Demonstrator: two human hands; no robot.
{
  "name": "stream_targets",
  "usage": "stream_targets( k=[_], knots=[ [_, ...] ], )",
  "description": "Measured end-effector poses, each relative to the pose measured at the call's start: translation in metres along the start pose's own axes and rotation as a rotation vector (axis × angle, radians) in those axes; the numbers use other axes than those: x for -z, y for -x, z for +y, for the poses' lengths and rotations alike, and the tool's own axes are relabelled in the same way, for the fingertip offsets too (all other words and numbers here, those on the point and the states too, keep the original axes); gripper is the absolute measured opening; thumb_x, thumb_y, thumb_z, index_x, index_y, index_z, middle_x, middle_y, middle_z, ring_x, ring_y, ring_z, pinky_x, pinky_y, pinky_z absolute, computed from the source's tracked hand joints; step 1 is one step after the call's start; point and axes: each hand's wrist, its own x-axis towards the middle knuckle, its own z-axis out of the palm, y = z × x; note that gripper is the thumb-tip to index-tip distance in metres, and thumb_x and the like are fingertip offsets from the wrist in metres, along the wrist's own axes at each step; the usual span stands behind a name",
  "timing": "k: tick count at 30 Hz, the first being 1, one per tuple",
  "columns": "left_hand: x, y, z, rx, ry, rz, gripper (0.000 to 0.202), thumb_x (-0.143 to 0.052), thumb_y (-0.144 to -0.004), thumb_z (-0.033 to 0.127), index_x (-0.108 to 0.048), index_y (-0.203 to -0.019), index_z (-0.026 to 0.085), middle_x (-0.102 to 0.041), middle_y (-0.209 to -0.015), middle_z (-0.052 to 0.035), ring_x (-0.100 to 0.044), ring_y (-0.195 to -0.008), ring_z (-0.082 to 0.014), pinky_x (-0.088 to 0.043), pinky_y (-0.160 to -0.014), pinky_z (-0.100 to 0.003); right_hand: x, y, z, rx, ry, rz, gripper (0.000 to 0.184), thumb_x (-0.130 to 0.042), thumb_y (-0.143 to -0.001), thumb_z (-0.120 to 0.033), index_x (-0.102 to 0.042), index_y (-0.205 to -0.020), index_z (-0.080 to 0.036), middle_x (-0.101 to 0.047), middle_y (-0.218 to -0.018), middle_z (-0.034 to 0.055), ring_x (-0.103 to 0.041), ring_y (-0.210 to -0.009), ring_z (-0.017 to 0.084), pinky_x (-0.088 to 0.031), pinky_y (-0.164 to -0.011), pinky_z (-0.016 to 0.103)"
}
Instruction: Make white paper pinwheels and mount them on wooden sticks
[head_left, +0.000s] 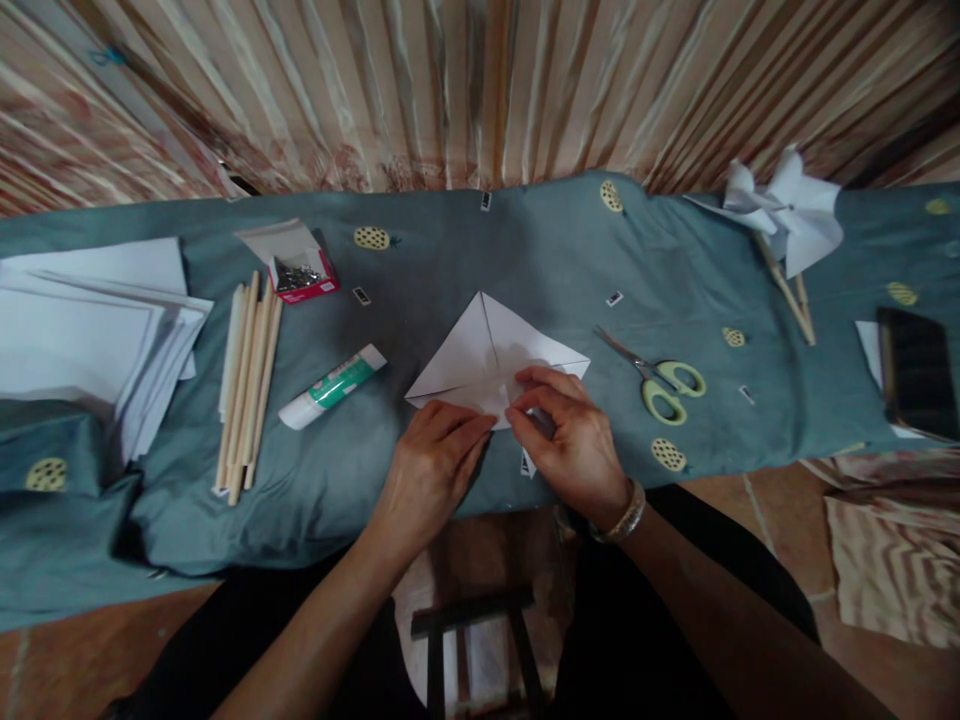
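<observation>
A white sheet of paper point(469, 345) with crease lines lies in front of me, one corner pointing away. My left hand point(435, 455) pinches its near edge, thumb and fingers together. Close beside it, my right hand point(574, 430) has thumb and index finger closed on the same paper near the middle of that edge; a bracelet circles the wrist. Part of the sheet is hidden under both hands. To the right lie scissors point(656, 380) with light green handles. A green and white glue stick point(334, 387) rests on the left.
Several wooden sticks point(251, 385) lie left of the glue stick, near an open red box point(307, 290) of small metal pins. A stack of white paper point(82, 320) is at far left. A paper pinwheel point(799, 215) and a phone point(916, 370) lie at right on the green cloth point(525, 240).
</observation>
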Motion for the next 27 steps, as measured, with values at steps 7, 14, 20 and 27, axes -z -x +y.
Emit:
stream_targets(
  k=[7, 14, 20, 27],
  knots=[
    [-0.0007, -0.0007, -0.0003, 0.0, -0.006, -0.006, 0.017, -0.056, -0.092, 0.017, -0.069, -0.102, 0.013, -0.068, -0.087, -0.0077, -0.061, -0.081, -0.0181, -0.057, -0.071, -0.033, 0.0027, -0.0003, 0.0006, 0.001, 0.005, -0.006, 0.007, -0.062, -0.084, -0.018, -0.063, -0.079, -0.021, -0.068, -0.111, 0.0096, -0.062, -0.106, 0.025, -0.05, -0.095, 0.044],
    [-0.0009, -0.0016, -0.0011, 0.016, -0.012, -0.015, 0.017, -0.054, -0.093, 0.019, -0.07, -0.102, 0.016, -0.069, -0.087, -0.0063, -0.062, -0.081, -0.018, -0.058, -0.072, -0.034, 0.0027, 0.0001, 0.0006, -0.008, -0.004, 0.001, 0.006, -0.061, -0.084, -0.019, -0.063, -0.08, -0.022, -0.068, -0.11, 0.0089, -0.062, -0.106, 0.026, -0.05, -0.095, 0.045],
    [-0.001, -0.0026, -0.0011, 0.014, -0.009, -0.008, 0.018, -0.055, -0.093, 0.019, -0.07, -0.101, 0.015, -0.069, -0.087, -0.0072, -0.062, -0.081, -0.0183, -0.057, -0.071, -0.034, 0.0041, 0.0008, 0.0, 0.001, -0.003, -0.004, 0.006, -0.061, -0.085, -0.019, -0.063, -0.081, -0.022, -0.068, -0.11, 0.009, -0.062, -0.105, 0.025, -0.051, -0.094, 0.043],
    [0.0015, -0.0051, 0.0, 0.013, -0.01, -0.034, 0.019, -0.053, -0.094, 0.019, -0.07, -0.101, 0.013, -0.069, -0.087, -0.0076, -0.062, -0.081, -0.0187, -0.057, -0.071, -0.033, 0.0044, 0.0009, -0.0005, 0.009, 0.002, -0.004, 0.007, -0.059, -0.086, -0.017, -0.063, -0.083, -0.022, -0.068, -0.111, 0.0088, -0.062, -0.106, 0.024, -0.05, -0.094, 0.043]
  ],
)
